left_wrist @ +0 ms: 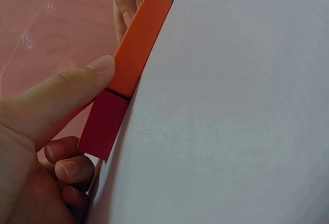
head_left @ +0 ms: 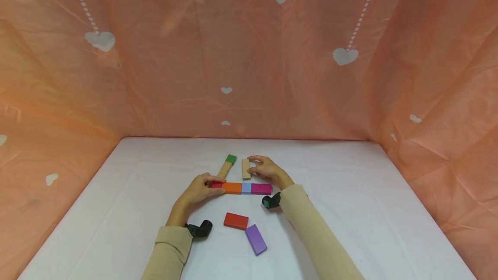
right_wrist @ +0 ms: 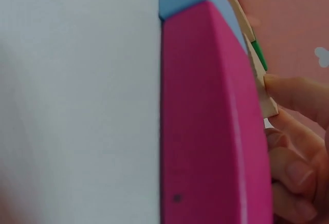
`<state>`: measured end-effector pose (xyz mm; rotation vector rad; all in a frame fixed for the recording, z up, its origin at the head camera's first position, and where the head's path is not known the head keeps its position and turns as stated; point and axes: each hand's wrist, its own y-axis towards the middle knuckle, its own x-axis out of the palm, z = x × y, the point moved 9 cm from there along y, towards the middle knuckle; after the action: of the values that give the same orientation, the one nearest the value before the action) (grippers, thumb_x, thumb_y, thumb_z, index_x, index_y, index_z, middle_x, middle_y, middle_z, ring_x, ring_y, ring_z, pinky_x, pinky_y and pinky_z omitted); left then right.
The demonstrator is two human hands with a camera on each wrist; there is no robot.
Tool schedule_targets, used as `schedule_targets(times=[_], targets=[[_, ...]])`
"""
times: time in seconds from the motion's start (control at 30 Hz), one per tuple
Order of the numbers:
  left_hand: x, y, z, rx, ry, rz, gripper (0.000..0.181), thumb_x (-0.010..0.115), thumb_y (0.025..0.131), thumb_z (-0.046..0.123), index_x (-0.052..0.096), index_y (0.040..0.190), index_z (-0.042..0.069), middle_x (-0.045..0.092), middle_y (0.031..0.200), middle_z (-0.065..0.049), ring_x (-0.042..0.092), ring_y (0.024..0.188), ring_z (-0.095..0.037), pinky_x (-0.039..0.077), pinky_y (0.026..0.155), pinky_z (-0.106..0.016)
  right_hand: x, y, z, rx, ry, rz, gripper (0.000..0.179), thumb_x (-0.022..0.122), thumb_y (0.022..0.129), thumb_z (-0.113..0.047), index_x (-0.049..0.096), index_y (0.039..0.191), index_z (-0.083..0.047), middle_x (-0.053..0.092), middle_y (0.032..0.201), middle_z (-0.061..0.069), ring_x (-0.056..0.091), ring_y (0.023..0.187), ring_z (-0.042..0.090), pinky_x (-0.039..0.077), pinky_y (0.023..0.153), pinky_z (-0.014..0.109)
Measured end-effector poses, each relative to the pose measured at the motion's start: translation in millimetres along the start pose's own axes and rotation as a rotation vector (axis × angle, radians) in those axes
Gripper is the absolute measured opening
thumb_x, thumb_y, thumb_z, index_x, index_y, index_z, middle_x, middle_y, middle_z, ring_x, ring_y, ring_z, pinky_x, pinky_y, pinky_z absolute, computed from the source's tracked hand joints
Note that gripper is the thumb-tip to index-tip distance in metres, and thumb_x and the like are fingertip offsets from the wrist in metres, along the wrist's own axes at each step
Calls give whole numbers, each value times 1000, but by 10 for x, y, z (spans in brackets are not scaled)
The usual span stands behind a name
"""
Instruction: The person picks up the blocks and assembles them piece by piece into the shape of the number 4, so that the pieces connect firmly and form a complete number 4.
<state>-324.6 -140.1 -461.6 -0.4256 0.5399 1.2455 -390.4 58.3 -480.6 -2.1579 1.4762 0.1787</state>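
A row of wooden blocks runs across the table: a crimson block (left_wrist: 104,124), an orange block (head_left: 231,188), a light blue block (head_left: 246,188) and a magenta block (head_left: 261,189). My left hand (head_left: 199,188) grips the row's left end around the crimson block, its thumb against the orange block near the seam. Behind the row, my right hand (head_left: 267,168) pinches a plain wood block (head_left: 246,169) with thumb and index finger; the other fingers curl below. Left of that block, another plain wood block (head_left: 224,170) slants away from the row, with a green block (head_left: 231,159) at its far end.
In front of the row lie a red block (head_left: 235,221) and a purple block (head_left: 256,240), their corners close together. The white table (head_left: 350,211) is backed and flanked by an orange cloth (head_left: 249,64) with hearts. Each wrist carries a black camera mount.
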Motion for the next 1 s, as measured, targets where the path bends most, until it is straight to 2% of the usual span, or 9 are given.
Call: schedule_targets(times=[0.3, 1.0], targets=[[6, 9, -14, 9, -4, 2, 33, 78, 79, 19, 73, 109, 5, 50, 80, -7, 40, 80, -16, 30, 67, -24, 0, -30, -12, -16, 8, 10, 55, 68, 85, -15, 52, 137, -16, 37, 60, -5, 32, 49, 10, 27, 50, 22], [2, 6, -11, 0, 9, 2, 32, 78, 80, 20, 73, 109, 6, 57, 87, -10, 43, 83, -17, 33, 70, -25, 10, -54, 2, -13, 31, 18, 55, 70, 83, -15, 53, 135, -13, 38, 66, -3, 36, 57, 11, 29, 55, 22]])
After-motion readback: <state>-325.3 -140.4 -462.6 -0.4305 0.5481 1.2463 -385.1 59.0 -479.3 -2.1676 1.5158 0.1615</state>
